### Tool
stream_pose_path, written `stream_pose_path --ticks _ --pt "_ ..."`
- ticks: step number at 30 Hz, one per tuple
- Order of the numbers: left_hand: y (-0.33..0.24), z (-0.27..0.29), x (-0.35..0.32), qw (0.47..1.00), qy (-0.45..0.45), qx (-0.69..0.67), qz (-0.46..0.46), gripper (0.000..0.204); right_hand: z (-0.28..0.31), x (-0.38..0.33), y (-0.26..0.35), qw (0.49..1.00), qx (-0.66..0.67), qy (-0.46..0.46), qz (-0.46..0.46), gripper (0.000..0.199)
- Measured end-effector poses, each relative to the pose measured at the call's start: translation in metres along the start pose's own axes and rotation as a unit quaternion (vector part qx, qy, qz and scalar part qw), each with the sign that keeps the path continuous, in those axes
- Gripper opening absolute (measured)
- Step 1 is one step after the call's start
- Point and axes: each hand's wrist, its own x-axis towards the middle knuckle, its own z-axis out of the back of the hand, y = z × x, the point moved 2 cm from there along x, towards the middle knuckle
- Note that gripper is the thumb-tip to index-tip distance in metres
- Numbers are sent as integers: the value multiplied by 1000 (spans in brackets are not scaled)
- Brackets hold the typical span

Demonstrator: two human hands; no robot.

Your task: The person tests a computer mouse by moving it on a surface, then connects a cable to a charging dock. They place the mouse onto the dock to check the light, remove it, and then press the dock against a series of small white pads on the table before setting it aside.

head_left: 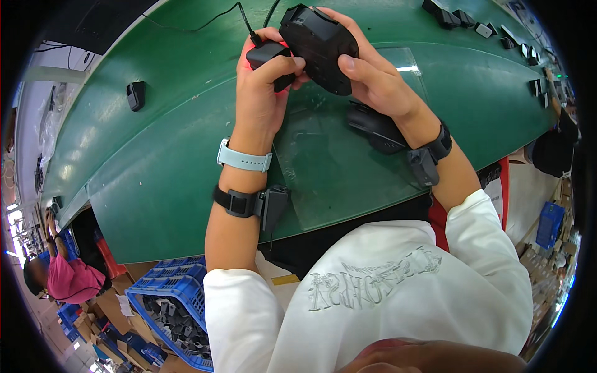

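Note:
My left hand (260, 84) is closed round a small black boxy device (268, 53) with a cable plugged into its top. A red glow shows on the fingers around it. In my right hand (387, 87) is a larger black rounded device (320, 53), its thumb pressed on the near side. Both hands are raised over the green table, and the two devices are close together; whether they touch I cannot tell. A similar black device (376, 127) lies on the table beneath my right wrist.
A clear sheet (317, 193) lies on the green table (174, 180). One small black part (135, 96) sits at the left; several more (457, 18) stand at the far right. A blue crate (202, 292) of black parts is below left. Another person in pink (71, 280) is at far left.

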Motion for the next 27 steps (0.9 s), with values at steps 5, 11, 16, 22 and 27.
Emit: stream_pose_path --ticks 5,11,16,22,27 --pt "0 0 0 1000 4 5 -3 37 -2 -1 0 1000 20 -11 -7 77" --pt "0 2 0 1000 13 11 -19 39 -5 1 0 999 51 -4 3 78" --pt "0 2 -1 1000 17 8 -18 38 0 -2 -2 1000 5 -12 -2 81" --pt "-1 1 -2 999 21 12 -26 37 16 -3 -18 995 -79 -9 64 72" --pt "-2 1 -2 999 28 19 -32 36 24 -6 -22 994 -91 2 60 71"
